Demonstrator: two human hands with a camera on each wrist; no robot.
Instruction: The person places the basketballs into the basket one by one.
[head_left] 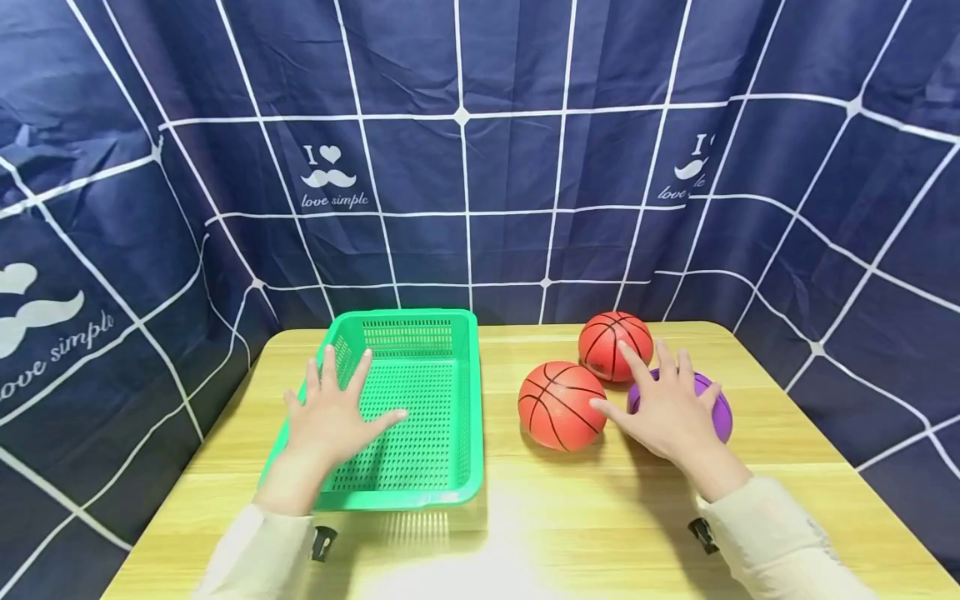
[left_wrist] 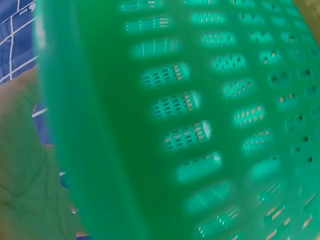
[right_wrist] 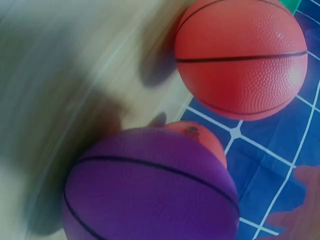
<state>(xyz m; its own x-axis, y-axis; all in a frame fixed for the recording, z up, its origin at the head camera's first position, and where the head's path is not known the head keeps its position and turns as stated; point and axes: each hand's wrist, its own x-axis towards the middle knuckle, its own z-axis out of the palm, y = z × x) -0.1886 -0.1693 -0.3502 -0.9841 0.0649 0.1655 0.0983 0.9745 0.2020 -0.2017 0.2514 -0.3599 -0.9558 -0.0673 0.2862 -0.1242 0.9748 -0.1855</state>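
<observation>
Fingers spread, my left hand hovers over the left part of a green plastic basket, whose perforated wall fills most of the left wrist view. Nothing lies inside the basket. My right hand, its fingers also spread, is above a purple toy basketball and hides much of it in the head view. The ball shows large in the right wrist view. Left of that hand sits an orange-red toy basketball; a second orange-red ball rests farther back.
Everything stands on a light wooden table with rounded back corners. Dark blue curtains with white grid lines hang behind it and on both sides. Bare tabletop lies between the basket and the balls.
</observation>
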